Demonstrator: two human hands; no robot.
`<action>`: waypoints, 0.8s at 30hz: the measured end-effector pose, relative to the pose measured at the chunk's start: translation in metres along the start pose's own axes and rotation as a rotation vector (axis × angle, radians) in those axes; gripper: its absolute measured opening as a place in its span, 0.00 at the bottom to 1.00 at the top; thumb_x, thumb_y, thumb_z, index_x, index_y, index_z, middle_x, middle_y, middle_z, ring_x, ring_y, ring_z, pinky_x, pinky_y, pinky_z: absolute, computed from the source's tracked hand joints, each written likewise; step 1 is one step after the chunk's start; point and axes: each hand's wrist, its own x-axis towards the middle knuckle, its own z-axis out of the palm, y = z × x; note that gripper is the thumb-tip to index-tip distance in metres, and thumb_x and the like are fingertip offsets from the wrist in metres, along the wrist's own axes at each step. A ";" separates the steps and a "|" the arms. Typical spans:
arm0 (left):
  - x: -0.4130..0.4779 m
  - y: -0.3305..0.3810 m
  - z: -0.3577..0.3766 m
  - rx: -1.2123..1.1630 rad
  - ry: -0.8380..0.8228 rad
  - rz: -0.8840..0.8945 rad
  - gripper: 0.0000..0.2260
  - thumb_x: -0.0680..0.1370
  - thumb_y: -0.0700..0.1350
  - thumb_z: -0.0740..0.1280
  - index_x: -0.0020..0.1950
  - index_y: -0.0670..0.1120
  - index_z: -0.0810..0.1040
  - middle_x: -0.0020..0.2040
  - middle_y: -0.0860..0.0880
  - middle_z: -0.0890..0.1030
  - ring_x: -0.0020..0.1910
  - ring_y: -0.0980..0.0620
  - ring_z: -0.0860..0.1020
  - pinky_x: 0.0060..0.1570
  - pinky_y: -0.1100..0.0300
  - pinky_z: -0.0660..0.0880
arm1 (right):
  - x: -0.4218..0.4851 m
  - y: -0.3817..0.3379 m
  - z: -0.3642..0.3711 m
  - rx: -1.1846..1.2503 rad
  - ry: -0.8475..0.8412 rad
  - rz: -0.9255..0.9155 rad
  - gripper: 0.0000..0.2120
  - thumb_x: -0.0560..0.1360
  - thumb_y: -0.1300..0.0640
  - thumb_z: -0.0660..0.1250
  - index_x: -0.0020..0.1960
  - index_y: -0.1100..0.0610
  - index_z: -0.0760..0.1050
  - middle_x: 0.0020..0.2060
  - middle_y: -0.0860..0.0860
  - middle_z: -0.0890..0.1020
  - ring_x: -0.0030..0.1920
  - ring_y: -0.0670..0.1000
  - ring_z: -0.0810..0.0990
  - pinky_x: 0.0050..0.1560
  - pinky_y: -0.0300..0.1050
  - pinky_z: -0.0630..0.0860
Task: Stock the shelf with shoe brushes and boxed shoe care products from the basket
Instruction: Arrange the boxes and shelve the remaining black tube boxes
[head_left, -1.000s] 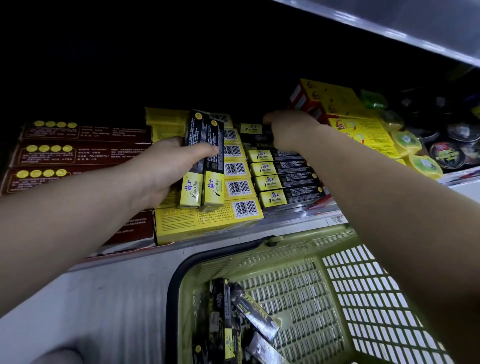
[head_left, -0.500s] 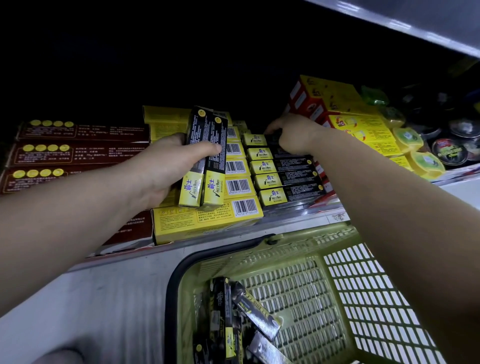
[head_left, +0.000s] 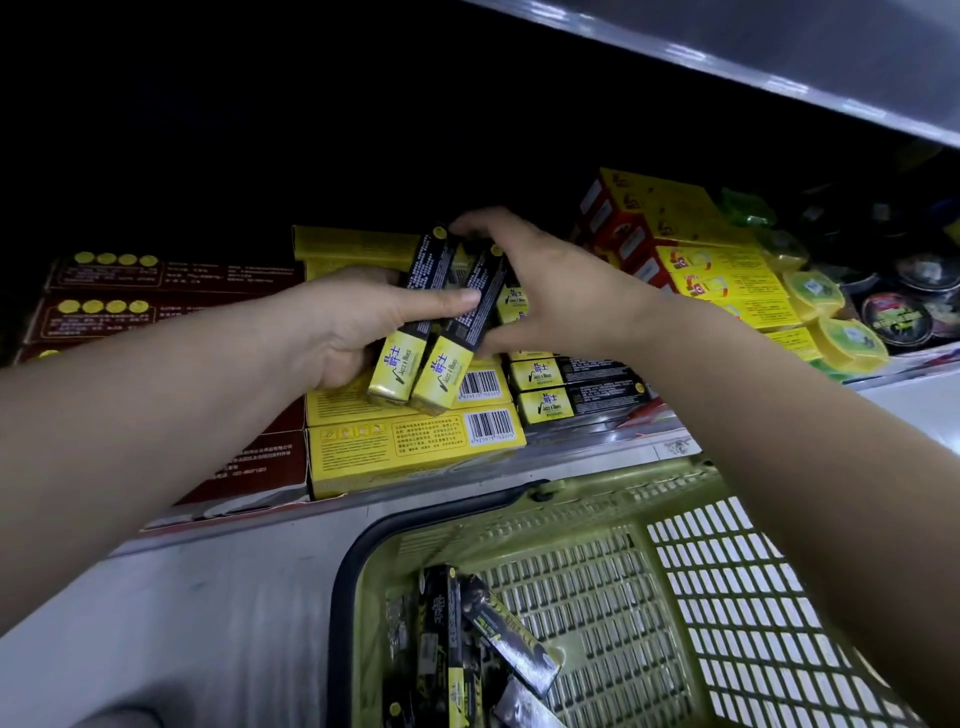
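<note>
Swung leftward since half a second ago, off the stacked row: right hand (head_left: 545, 291), fingers spread wide, fingertips touching the far ends of two slim black-and-yellow cardboard boxes (head_left: 441, 322). Gripped side by side in the left hand (head_left: 353, 332), thumb curled across both, up beyond the green plastic mesh basket (head_left: 571, 501). Lying inside that basket, at its left: more black-and-yellow boxes (head_left: 452, 649).

Head-worn, looking down, near shelf (head_left: 587, 454).
</note>
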 end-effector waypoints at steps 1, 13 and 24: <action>-0.001 0.001 0.000 0.000 -0.017 -0.019 0.26 0.58 0.54 0.73 0.53 0.44 0.78 0.36 0.46 0.85 0.31 0.50 0.83 0.25 0.59 0.77 | 0.000 -0.002 -0.003 -0.010 0.022 0.008 0.42 0.63 0.50 0.78 0.70 0.53 0.60 0.65 0.51 0.70 0.62 0.46 0.70 0.53 0.26 0.64; 0.015 0.003 -0.012 -0.227 0.118 -0.015 0.05 0.77 0.44 0.63 0.45 0.44 0.76 0.34 0.47 0.84 0.31 0.54 0.82 0.32 0.64 0.79 | 0.016 0.072 -0.015 -0.334 0.159 0.453 0.21 0.79 0.52 0.60 0.71 0.51 0.63 0.64 0.58 0.74 0.59 0.60 0.75 0.47 0.47 0.70; 0.023 -0.005 -0.012 -0.133 0.149 0.073 0.03 0.76 0.44 0.66 0.47 0.45 0.76 0.43 0.45 0.84 0.38 0.51 0.81 0.34 0.63 0.79 | 0.036 0.078 0.008 -0.465 -0.007 0.471 0.26 0.74 0.72 0.59 0.70 0.56 0.65 0.59 0.59 0.76 0.56 0.59 0.76 0.42 0.44 0.68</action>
